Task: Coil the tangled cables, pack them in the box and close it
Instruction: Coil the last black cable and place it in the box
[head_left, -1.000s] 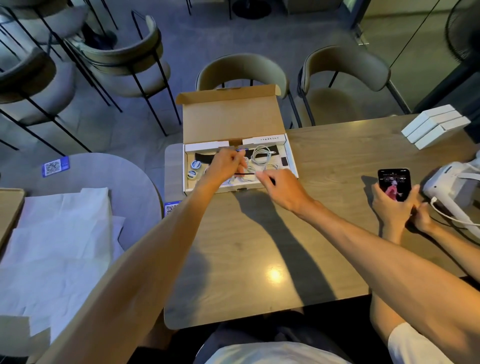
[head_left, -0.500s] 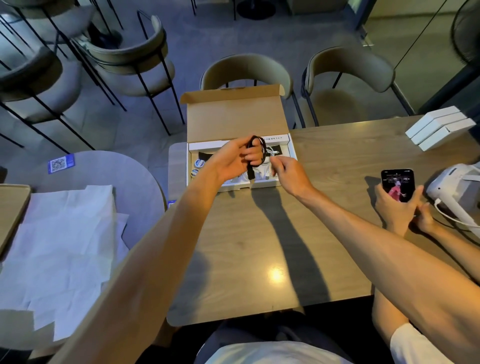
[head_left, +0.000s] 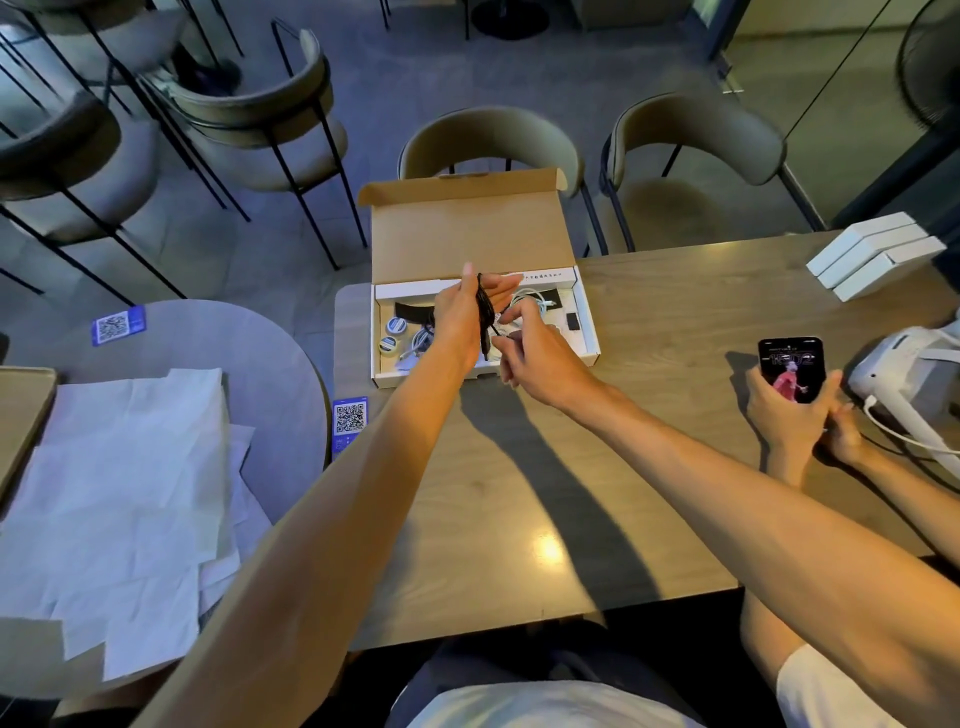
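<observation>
Uncurled since a moment ago, the left hand (head_left: 461, 318) stretches straight-fingered, the thin black cable (head_left: 487, 313) looped round it above the open brown cardboard box (head_left: 467, 228); the right hand (head_left: 540, 358) pinches its loose tail.

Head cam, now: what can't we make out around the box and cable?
- Head view: middle of the box hidden by left hand and right hand.
- Head view: whether the right hand pinches the black cable end: too small to tell.
- Head view: print on the box flap too small to read.
- Head view: white device cut off by the right edge.
</observation>
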